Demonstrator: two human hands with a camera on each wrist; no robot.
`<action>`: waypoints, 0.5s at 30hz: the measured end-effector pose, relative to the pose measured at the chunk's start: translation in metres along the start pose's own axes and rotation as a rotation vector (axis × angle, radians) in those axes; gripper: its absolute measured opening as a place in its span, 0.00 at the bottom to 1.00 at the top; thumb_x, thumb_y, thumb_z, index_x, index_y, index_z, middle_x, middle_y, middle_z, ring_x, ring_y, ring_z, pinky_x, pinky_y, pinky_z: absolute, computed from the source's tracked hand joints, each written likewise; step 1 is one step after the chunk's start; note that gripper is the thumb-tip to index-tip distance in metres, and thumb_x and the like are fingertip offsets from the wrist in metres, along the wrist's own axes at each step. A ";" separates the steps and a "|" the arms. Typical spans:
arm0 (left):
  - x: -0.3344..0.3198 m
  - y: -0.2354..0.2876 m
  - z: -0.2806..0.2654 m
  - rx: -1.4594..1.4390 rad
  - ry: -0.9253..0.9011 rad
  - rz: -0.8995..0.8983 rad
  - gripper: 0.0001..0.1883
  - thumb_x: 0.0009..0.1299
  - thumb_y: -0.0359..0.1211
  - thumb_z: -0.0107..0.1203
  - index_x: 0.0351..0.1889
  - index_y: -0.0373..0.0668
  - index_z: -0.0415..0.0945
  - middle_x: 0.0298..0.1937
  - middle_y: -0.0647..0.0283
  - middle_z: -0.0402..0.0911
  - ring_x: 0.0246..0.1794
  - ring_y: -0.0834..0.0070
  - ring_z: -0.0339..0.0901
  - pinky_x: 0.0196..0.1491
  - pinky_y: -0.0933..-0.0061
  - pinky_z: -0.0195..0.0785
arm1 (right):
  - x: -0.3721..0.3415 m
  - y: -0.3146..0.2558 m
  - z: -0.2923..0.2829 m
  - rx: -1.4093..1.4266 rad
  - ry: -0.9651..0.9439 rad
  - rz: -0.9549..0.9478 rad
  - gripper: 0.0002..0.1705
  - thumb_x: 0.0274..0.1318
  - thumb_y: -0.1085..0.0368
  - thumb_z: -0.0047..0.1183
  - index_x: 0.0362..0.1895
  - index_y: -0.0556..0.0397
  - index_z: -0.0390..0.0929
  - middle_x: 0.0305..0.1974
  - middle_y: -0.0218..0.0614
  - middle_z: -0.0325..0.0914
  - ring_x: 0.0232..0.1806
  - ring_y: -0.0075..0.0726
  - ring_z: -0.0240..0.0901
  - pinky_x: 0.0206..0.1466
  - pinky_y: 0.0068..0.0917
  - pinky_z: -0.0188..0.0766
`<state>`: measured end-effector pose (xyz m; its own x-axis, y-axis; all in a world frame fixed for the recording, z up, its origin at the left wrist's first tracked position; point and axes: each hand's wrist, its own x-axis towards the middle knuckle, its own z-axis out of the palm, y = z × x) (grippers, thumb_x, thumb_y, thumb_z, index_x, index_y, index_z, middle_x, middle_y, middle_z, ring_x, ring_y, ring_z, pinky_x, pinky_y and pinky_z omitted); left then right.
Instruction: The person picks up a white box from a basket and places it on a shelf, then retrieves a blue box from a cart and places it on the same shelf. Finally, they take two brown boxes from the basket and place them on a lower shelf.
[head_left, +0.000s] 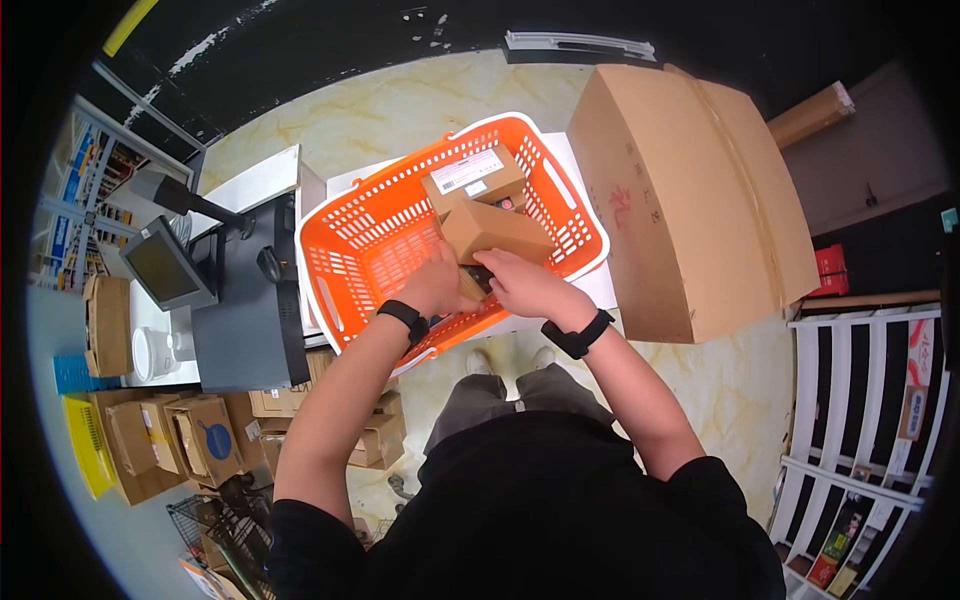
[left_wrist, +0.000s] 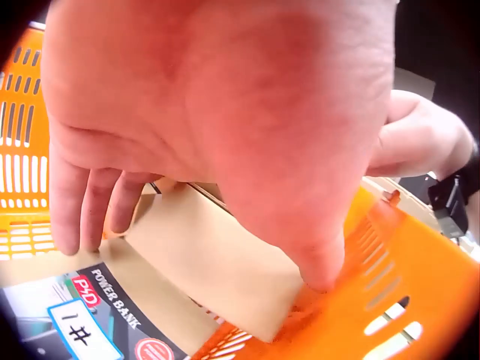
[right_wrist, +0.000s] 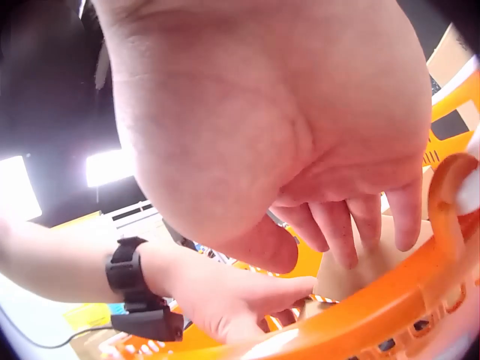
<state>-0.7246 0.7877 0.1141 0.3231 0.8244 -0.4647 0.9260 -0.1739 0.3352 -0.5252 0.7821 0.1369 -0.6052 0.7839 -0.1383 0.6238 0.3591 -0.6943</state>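
Note:
An orange plastic basket (head_left: 375, 215) with a white rim holds several cardboard boxes. My left hand (head_left: 433, 285) reaches into its near side; in the left wrist view its fingers and thumb span a small plain cardboard box (left_wrist: 214, 259). Beneath those fingers lies a box printed POWER BANK (left_wrist: 120, 307), with a blue-edged label. My right hand (head_left: 530, 285) is beside the left, its fairly straight fingers (right_wrist: 341, 236) reaching down against a brown box face (right_wrist: 360, 270). A tilted brown box (head_left: 500, 230) lies just beyond both hands, in front of a box with a white label (head_left: 470, 175).
A very large carton (head_left: 690, 200) stands right of the basket. On the left are a monitor (head_left: 170, 262) on a counter, a white bucket (head_left: 152, 352) and stacked cartons (head_left: 205, 440). White shelving (head_left: 850, 420) stands at the lower right.

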 end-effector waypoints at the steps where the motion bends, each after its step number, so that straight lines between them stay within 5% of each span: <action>1: 0.000 0.002 0.003 0.026 0.053 -0.017 0.64 0.49 0.57 0.73 0.66 0.18 0.46 0.59 0.30 0.69 0.55 0.46 0.77 0.56 0.59 0.74 | -0.002 0.002 0.001 0.025 0.007 -0.013 0.27 0.62 0.70 0.44 0.66 0.60 0.66 0.62 0.52 0.70 0.62 0.55 0.69 0.66 0.39 0.67; 5: 0.002 0.008 0.008 -0.031 0.165 -0.024 0.61 0.49 0.56 0.73 0.66 0.20 0.50 0.56 0.35 0.73 0.53 0.48 0.78 0.56 0.58 0.74 | -0.006 0.009 0.003 0.046 0.039 0.052 0.25 0.60 0.70 0.45 0.62 0.60 0.68 0.58 0.53 0.73 0.60 0.56 0.70 0.63 0.41 0.69; 8: -0.029 0.022 -0.060 -0.330 0.232 0.101 0.56 0.49 0.48 0.74 0.67 0.26 0.54 0.53 0.41 0.77 0.54 0.50 0.79 0.55 0.59 0.74 | -0.020 -0.017 -0.018 0.068 0.110 0.063 0.32 0.61 0.67 0.51 0.69 0.57 0.61 0.65 0.51 0.69 0.65 0.53 0.68 0.67 0.39 0.66; 10: -0.063 0.029 -0.095 -0.432 0.315 0.156 0.53 0.49 0.44 0.74 0.68 0.29 0.56 0.53 0.44 0.78 0.54 0.53 0.79 0.57 0.61 0.73 | -0.036 -0.045 -0.039 0.598 0.080 0.112 0.42 0.56 0.64 0.61 0.72 0.55 0.57 0.63 0.51 0.70 0.64 0.50 0.70 0.68 0.38 0.65; 11: -0.078 0.035 -0.108 -0.517 0.326 0.128 0.53 0.48 0.41 0.75 0.68 0.30 0.56 0.53 0.45 0.78 0.54 0.55 0.79 0.57 0.63 0.73 | -0.040 -0.043 -0.035 0.588 0.182 -0.017 0.52 0.48 0.62 0.69 0.74 0.53 0.53 0.65 0.50 0.67 0.66 0.48 0.67 0.69 0.38 0.64; 14: -0.116 0.060 -0.131 -0.591 0.462 0.158 0.53 0.47 0.39 0.75 0.68 0.32 0.56 0.53 0.47 0.78 0.55 0.57 0.79 0.59 0.64 0.72 | -0.060 -0.050 -0.032 0.275 0.402 -0.232 0.54 0.45 0.61 0.71 0.74 0.52 0.54 0.70 0.49 0.60 0.71 0.49 0.61 0.71 0.38 0.62; 15: -0.123 0.066 -0.133 -0.623 0.467 0.224 0.53 0.47 0.36 0.75 0.70 0.35 0.55 0.56 0.50 0.76 0.59 0.60 0.76 0.60 0.62 0.71 | -0.067 -0.052 -0.030 0.376 0.398 -0.173 0.57 0.41 0.60 0.74 0.74 0.51 0.54 0.72 0.48 0.55 0.73 0.50 0.55 0.73 0.39 0.59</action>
<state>-0.7288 0.7466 0.3019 0.2452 0.9694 0.0113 0.5256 -0.1427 0.8387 -0.5025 0.7265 0.2031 -0.4041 0.8864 0.2256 0.2695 0.3511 -0.8967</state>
